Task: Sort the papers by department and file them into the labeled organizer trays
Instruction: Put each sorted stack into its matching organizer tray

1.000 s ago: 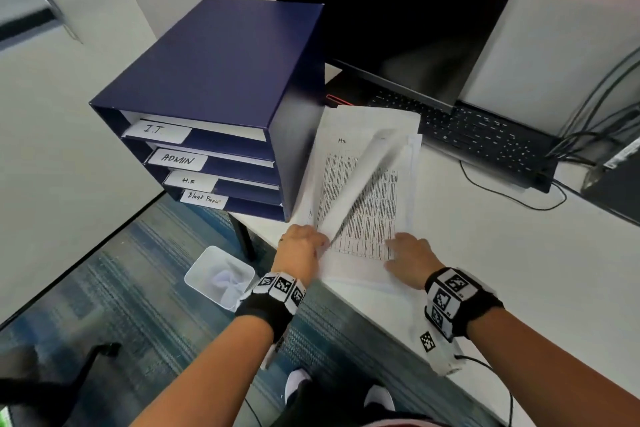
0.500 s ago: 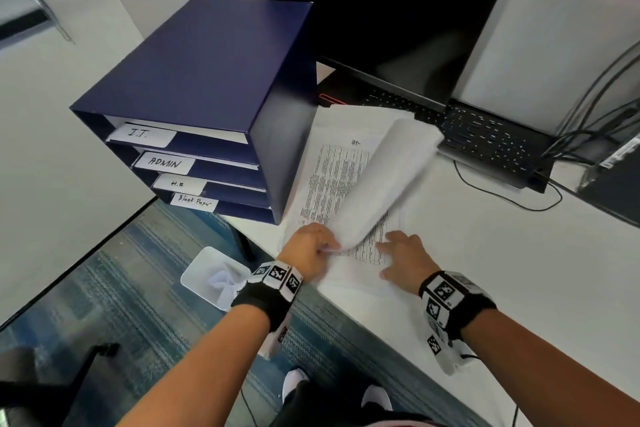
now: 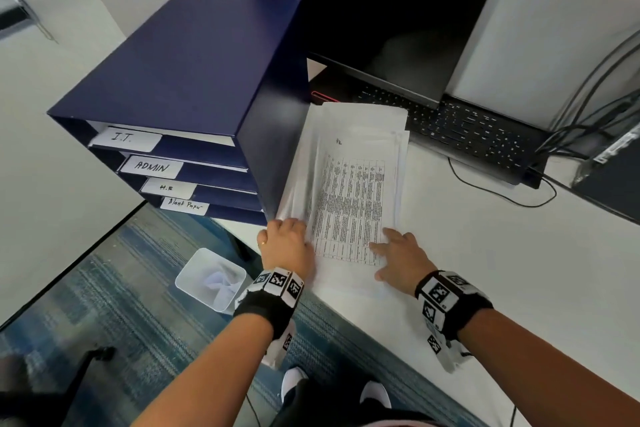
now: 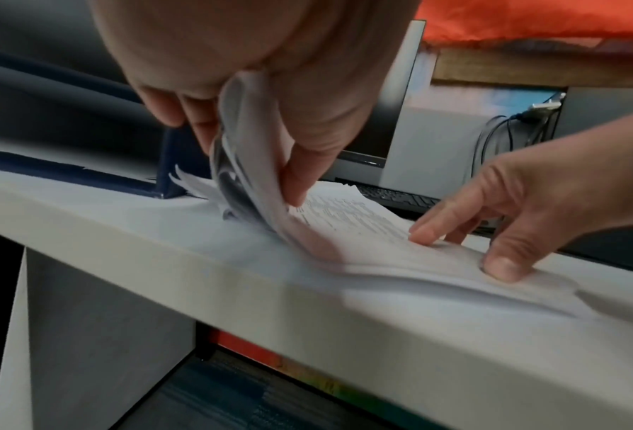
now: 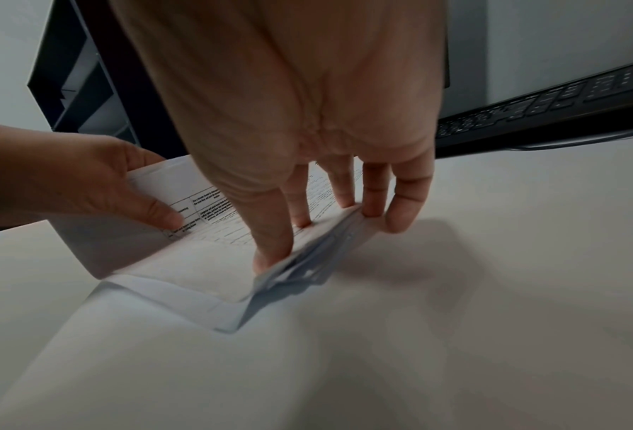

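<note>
A loose stack of papers [image 3: 353,191] lies on the white desk [image 3: 512,270], right of the navy organizer [image 3: 194,80]. The organizer's trays are labelled I.T., ADMIN, H.R and Blank Paper. The top sheet shows a printed table headed with a handwritten "HR". My left hand [image 3: 287,239] is at the stack's near left corner. In the left wrist view, my left hand [image 4: 263,168] pinches the curled-up edges of several sheets [image 4: 241,145] between thumb and fingers. My right hand [image 3: 398,253] lies with straight fingers [image 5: 344,192] pressing the stack's near right part flat.
A dark monitor [image 3: 363,10] and a black keyboard [image 3: 467,135] stand behind the papers, with cables [image 3: 502,194] trailing at the right. A clear waste bin [image 3: 211,279] sits on the carpet under the desk's near left edge.
The sheet my left hand held lifted and curling over the stack has come down; the top of the stack now lies flat. My right hand stays pressing on the papers.
</note>
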Demonstrator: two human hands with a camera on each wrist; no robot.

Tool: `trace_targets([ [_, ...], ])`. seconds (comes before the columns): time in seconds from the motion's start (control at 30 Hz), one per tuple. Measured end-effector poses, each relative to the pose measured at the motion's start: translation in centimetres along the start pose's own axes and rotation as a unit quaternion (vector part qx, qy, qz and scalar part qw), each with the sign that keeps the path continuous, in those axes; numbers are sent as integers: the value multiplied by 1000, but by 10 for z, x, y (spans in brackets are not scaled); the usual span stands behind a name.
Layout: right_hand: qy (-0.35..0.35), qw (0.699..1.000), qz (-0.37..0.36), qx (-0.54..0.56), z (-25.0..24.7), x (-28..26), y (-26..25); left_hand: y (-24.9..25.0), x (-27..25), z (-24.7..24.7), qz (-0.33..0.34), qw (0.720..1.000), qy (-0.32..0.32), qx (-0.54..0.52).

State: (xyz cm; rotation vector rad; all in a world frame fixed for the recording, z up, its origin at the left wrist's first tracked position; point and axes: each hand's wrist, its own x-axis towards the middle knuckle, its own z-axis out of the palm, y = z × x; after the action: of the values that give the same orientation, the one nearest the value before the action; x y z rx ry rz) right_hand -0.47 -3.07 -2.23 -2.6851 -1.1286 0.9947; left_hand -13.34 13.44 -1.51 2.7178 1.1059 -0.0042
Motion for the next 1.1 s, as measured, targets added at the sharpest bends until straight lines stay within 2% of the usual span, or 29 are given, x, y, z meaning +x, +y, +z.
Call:
trace_targets([
  [0.13,7,1000,-2,0,1,0,1,-4,-7,7,82,996,34,-29],
  [0.17,8,1000,-2,-1,1,0,0,-5,-8,10,101,992,30,-70],
  [0.27,15,1000,-1,0,1,0,-1,-8,-11,11,134,969,-37,-206],
  [0.33,25,1000,-2,-4,0,-1,-2,-9,-9,10,161,959,-67,-224],
  [0.4,28,1000,-2,-6,-1,-1,-3,-7,-10,11,176,959,-47,-218],
  [0.47,20,1000,3,-3,-2,-1,-4,-5,-11,13,140,974,2,-180],
  [0.5,13,1000,6,1,-2,-1,-4,-2,-12,12,101,983,12,-152],
  [0.57,3,1000,8,11,-3,-1,-3,2,-13,8,-15,993,-23,-113],
  [0.6,0,1000,8,14,-3,-1,-3,2,-12,5,-72,990,-47,-115],
  [0.63,-1,1000,8,14,-3,-2,-3,2,-11,3,-109,984,-68,-125],
  [0.7,0,1000,7,11,-3,-1,-3,1,-5,1,-127,977,-91,-145],
  [0.8,2,1000,5,10,-4,-2,-3,-1,2,-2,-95,972,-94,-195],
  [0.9,2,1000,5,9,-4,-2,-3,0,-2,-4,-42,963,-45,-261],
  [0.97,2,1000,5,8,-3,-2,-3,0,-7,-4,-2,956,-38,-290],
  [1.1,13,1000,5,12,-2,-2,-3,1,-10,-1,100,960,-71,-254],
])
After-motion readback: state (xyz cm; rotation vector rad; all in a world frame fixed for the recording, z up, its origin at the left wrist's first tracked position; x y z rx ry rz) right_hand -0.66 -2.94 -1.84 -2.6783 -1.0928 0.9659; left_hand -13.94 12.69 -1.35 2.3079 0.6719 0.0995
